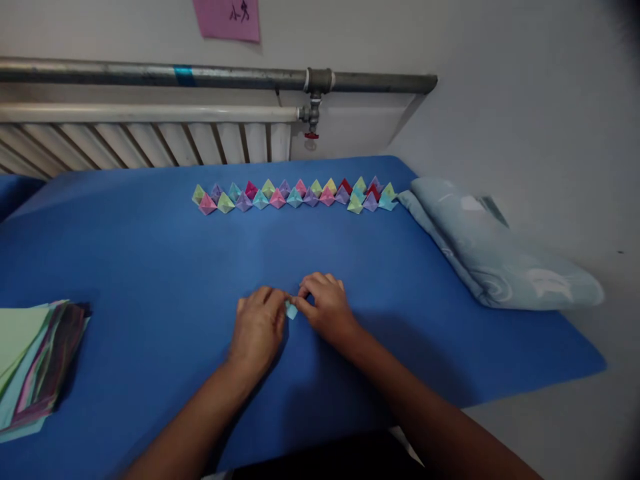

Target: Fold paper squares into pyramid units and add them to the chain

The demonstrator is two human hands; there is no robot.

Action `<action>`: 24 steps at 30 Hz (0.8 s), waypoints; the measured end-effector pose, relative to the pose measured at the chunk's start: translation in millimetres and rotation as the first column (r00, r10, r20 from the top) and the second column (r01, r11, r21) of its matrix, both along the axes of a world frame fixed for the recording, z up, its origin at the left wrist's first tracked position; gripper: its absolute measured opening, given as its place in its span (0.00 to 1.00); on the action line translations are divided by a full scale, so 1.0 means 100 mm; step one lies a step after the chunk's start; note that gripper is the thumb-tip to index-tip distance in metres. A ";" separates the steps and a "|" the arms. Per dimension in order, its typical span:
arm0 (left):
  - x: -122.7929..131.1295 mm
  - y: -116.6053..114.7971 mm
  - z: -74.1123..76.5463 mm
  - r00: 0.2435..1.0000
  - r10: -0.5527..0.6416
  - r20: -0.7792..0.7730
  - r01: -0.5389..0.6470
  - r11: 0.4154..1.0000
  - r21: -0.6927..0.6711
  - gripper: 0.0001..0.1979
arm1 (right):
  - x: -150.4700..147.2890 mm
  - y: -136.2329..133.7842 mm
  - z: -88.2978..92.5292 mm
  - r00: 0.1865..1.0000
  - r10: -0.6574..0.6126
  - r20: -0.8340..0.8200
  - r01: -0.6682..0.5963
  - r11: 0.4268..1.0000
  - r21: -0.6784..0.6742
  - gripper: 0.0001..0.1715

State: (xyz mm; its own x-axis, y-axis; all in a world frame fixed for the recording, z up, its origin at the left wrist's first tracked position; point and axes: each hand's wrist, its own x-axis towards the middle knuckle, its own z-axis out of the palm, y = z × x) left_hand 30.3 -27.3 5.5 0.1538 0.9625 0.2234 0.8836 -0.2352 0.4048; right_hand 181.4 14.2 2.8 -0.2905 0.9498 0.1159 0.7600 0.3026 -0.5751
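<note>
A small light-blue piece of folded paper (291,311) shows between my two hands, above the middle of the blue surface. My left hand (259,321) is closed, its fingers pinching the paper's left side. From the other side my right hand (326,305) pinches the paper's upper right edge between thumb and forefinger. The fingers cover much of the paper, so its full shape is hidden. Farther back, folded paper shapes (277,198) in pink, green, purple, blue, yellow and red stand close together in rows.
A stack of coloured paper sheets (30,363) lies at the left on the blue surface (150,267). At the right rests a folded pale-green blanket (500,247). Behind are a radiator (150,143), a metal pipe (120,72) and a valve with a red handle (311,136).
</note>
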 end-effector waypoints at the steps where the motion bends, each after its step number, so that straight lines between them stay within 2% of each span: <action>1: 0.00 -0.04 -0.01 0.998 -0.035 -0.061 0.037 0.998 0.042 0.10 | 0.00 0.00 0.00 1.000 0.002 0.007 -0.002 1.000 -0.008 0.10; 5: 0.02 -0.20 -0.06 0.963 -0.107 -0.246 0.149 0.976 0.159 0.14 | 0.00 0.01 -0.02 1.000 0.007 0.014 -0.008 1.000 0.008 0.10; 8: 0.03 -0.28 -0.09 0.949 -0.093 -0.300 0.154 0.970 0.187 0.18 | 0.01 0.00 -0.04 1.000 0.017 0.002 -0.017 0.999 0.033 0.10; 16: 0.06 -0.34 -0.13 0.938 -0.025 -0.345 0.102 0.973 0.208 0.20 | 0.05 0.01 -0.02 1.000 0.009 -0.025 -0.010 0.999 -0.036 0.04; 24: 0.06 -0.36 -0.20 0.930 0.010 -0.366 0.083 0.968 0.237 0.21 | 0.05 -0.01 0.02 0.999 -0.002 -0.054 -0.001 0.999 -0.049 0.04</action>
